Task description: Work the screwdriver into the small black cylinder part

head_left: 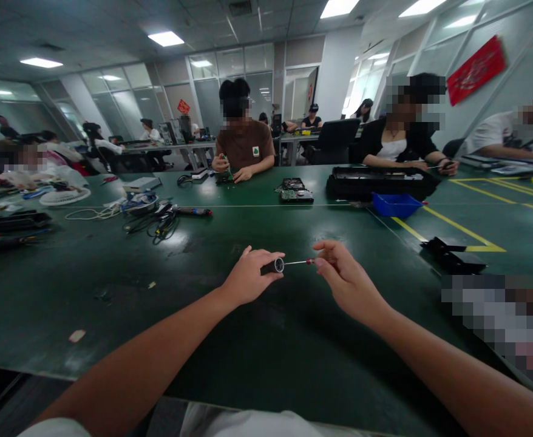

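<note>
Between thumb and fingers, my left hand [248, 276] grips a small dark cylindrical part [275, 266] whose round, pale-rimmed end faces right. My right hand [348, 276] is closed around the red handle of a screwdriver [299, 262]. The screwdriver's thin metal shaft points left, and its tip is at the rim of the cylinder. Whether the tip touches a screw is too small to tell. Both hands are held above the green tabletop [266, 340], near its middle.
Cables [155, 221] and a white fan-like grille [65, 195] lie on the left. Ahead are an opened circuit-board device [296, 191], a long black housing [380, 183] and a blue bin [396, 205]. Black parts [453, 256] sit at right. A co-worker [244, 145] works opposite.
</note>
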`<act>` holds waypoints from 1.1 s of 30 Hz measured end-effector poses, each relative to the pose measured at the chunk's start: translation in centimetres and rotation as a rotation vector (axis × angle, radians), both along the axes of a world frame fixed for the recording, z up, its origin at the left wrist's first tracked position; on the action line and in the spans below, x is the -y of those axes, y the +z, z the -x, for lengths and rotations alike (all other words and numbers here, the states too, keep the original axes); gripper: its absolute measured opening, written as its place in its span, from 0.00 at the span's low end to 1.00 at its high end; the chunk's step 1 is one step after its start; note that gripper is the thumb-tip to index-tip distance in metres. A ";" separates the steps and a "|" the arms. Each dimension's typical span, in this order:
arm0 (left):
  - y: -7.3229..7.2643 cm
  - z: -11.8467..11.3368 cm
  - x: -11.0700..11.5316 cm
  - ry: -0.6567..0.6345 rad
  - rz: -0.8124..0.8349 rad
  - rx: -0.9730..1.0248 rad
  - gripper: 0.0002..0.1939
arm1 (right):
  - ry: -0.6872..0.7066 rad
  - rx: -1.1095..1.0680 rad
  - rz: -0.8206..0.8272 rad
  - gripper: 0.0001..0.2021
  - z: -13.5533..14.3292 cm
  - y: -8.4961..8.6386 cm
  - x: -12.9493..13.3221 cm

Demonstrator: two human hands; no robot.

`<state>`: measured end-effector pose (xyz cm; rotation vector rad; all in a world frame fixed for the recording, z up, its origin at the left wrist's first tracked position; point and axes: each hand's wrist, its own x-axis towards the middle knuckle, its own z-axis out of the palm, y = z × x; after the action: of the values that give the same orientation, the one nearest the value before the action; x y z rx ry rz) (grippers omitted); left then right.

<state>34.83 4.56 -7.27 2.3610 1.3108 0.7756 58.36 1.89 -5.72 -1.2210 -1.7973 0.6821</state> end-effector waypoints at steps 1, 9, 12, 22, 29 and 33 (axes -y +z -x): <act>0.0 0.0 0.0 0.002 -0.001 -0.003 0.21 | -0.001 -0.001 -0.005 0.13 0.0 0.0 0.0; -0.3 0.0 0.0 -0.015 0.007 -0.029 0.21 | -0.027 0.080 0.054 0.15 0.0 0.0 -0.2; -0.1 0.0 0.0 -0.008 0.013 -0.022 0.21 | -0.009 0.060 0.028 0.13 0.1 0.0 -0.2; -0.1 -0.1 0.0 -0.012 0.013 -0.023 0.21 | -0.039 -0.014 0.026 0.17 0.3 -0.2 -0.2; -0.6 0.0 -0.1 -0.018 0.002 -0.048 0.21 | -0.029 0.015 0.047 0.18 0.2 -0.1 -0.1; -0.6 0.0 -0.1 -0.010 0.010 -0.027 0.21 | -0.043 -0.050 0.028 0.14 0.2 0.0 -0.1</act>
<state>34.80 4.71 -7.82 2.3762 1.3100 0.7357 58.12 1.97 -5.69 -1.2466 -1.7212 0.7096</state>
